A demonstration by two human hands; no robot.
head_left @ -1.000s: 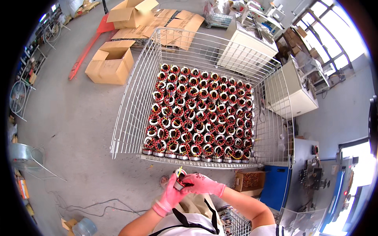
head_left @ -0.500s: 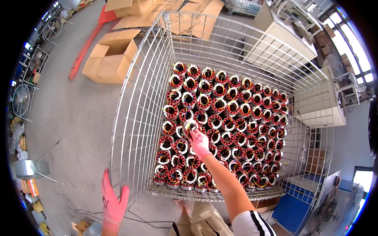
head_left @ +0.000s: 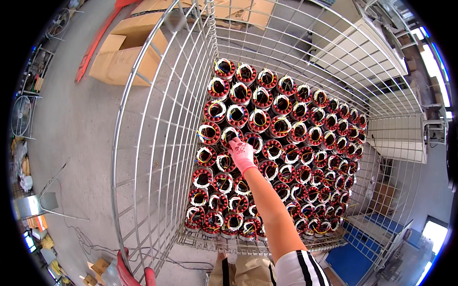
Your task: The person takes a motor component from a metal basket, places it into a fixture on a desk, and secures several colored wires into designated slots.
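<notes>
Motor stators with red insulated teeth, white lacing and coloured leads stand in rows in a wire mesh cage (head_left: 117,183). My right hand (head_left: 242,152), in a pink glove, reaches down into the left part of the rows. Its fingers are closed at the near rim of one stator (head_left: 231,129), which sits level with its neighbours; the fingertips are partly hidden inside it. At the lower left, my gloved left hand (head_left: 136,275) is beside the cage's side wires. Its finger and thumb are apart with nothing seen between them but the wires, and the picture's edge cuts off the rest.
The mesh walls rise around the stators on the left, far and right sides. Beyond the left wall are an open cardboard box (head_left: 121,59), a red pallet-truck fork (head_left: 95,45) and cables (head_left: 90,245) on the floor. White cabinets (head_left: 365,47) stand behind at the right.
My right hand has lowered the shiny round stator from above the rows into a place among them. My left hand has come down to the cage's side wires. The view has shifted closer.
</notes>
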